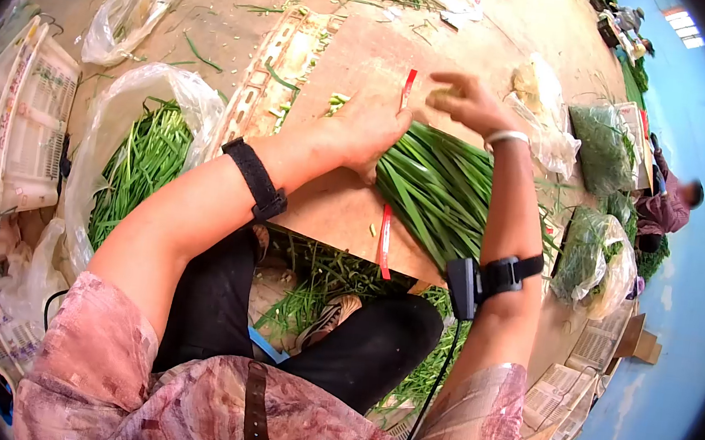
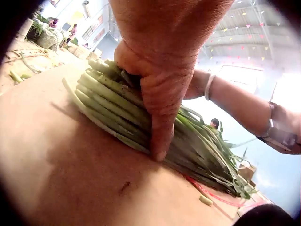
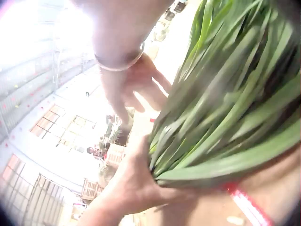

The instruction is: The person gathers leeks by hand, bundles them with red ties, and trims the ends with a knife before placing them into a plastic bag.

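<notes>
A bunch of long, flat-leaved greens (image 1: 438, 186) lies across a brown board (image 1: 328, 209), its pale cut stems toward the left. My left hand (image 1: 369, 131) grips it near the stem end, thumb down one side in the left wrist view (image 2: 160, 103). Under the bunch runs a red strip (image 1: 385, 241), both ends showing on the board. Over the far side of the bunch, close to the strip's far end, hovers my right hand (image 1: 472, 105). Its fingers are spread and loosely bent, with nothing seen between them in the right wrist view (image 3: 141, 89).
Left of the board stands a clear plastic bag (image 1: 198, 96) of loose greens, with stacked crates (image 1: 41, 119) beyond. Cut stem pieces lie in a pale crate (image 1: 250, 89) at the board's edge. Bagged greens (image 1: 601, 147) stand at right, near another person (image 1: 668, 202).
</notes>
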